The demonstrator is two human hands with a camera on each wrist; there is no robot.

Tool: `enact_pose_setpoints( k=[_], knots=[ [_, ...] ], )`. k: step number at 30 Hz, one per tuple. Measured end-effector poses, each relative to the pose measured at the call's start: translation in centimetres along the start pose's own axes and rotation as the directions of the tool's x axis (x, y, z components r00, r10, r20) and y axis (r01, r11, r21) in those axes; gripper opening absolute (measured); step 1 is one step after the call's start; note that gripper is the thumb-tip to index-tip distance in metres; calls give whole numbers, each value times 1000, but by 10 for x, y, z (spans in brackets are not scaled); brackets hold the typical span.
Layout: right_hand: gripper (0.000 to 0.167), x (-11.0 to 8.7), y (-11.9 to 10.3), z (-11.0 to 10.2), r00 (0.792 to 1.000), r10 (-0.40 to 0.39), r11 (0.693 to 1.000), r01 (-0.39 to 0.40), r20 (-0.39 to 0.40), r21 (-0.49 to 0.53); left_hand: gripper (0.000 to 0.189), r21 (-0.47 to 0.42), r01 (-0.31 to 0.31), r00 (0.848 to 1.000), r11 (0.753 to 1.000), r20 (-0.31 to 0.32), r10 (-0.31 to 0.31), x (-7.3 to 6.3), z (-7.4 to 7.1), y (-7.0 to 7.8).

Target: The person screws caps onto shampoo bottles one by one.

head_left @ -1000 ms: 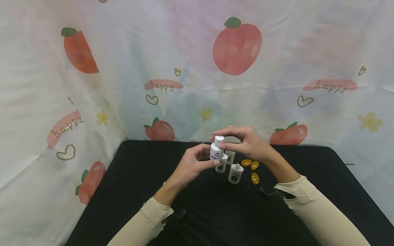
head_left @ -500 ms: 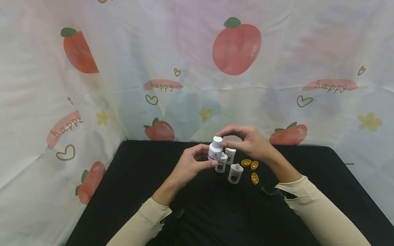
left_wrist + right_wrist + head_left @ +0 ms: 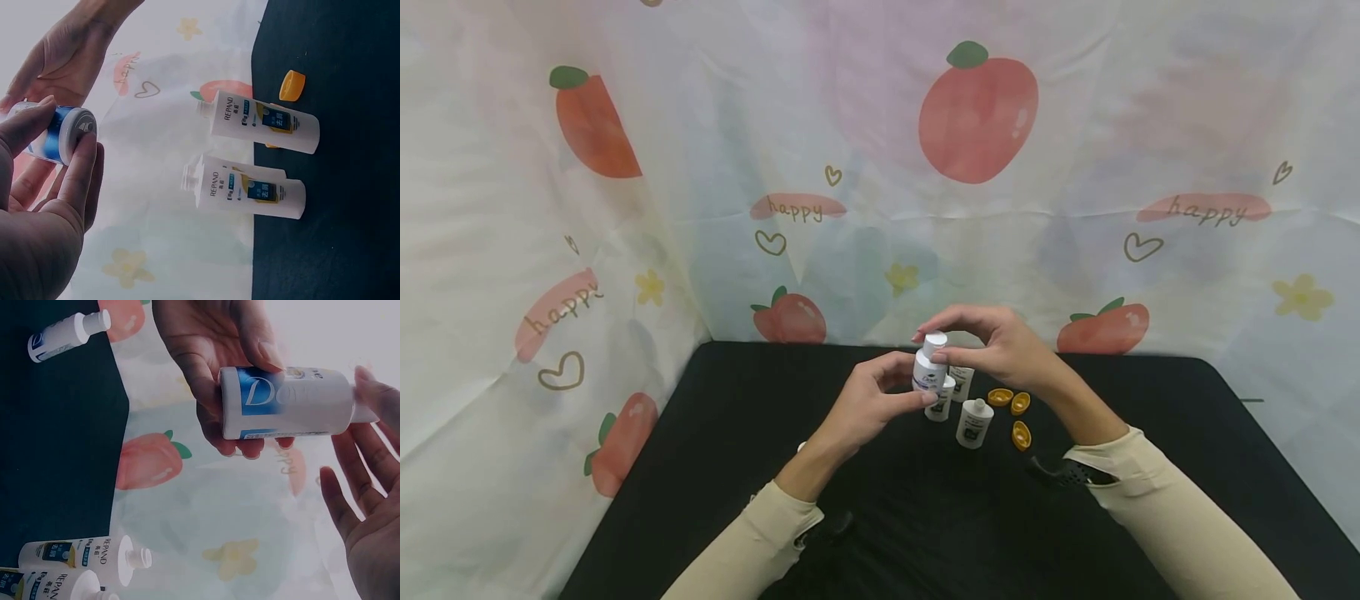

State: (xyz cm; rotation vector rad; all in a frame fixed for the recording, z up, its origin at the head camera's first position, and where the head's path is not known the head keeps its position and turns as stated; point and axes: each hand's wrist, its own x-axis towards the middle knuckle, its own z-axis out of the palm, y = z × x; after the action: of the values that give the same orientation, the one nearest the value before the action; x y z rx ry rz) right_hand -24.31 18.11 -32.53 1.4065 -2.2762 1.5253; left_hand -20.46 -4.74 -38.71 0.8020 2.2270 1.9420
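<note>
A small white bottle with a blue label is held upright above the table. My left hand grips its body, thumb in front and fingers behind. My right hand pinches the white cap at its top between thumb and fingers. In the right wrist view the label on the bottle reads as a "D" word, partly blurred. Behind and right of it stand three white REPAND bottles, one nearer bottle and two others partly hidden by the held bottle and right hand.
Three yellow-orange caps lie on the black table, right of the REPAND bottles. Another white bottle with a blue label stands farther off in the right wrist view. A fruit-printed cloth hangs behind the table.
The held bottle shifted slightly left, then came back right. My right fingers have shifted around the cap, while the left hand has kept its grip on the body.
</note>
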Motion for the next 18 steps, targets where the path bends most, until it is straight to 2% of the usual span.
enact_pose_setpoints(
  k=[18],
  knots=[
    [42,-8,1,-8,999,31,999,-30,13,-34,35,2,13,1000,1000,-11,-13,-1,-1,2]
  ],
)
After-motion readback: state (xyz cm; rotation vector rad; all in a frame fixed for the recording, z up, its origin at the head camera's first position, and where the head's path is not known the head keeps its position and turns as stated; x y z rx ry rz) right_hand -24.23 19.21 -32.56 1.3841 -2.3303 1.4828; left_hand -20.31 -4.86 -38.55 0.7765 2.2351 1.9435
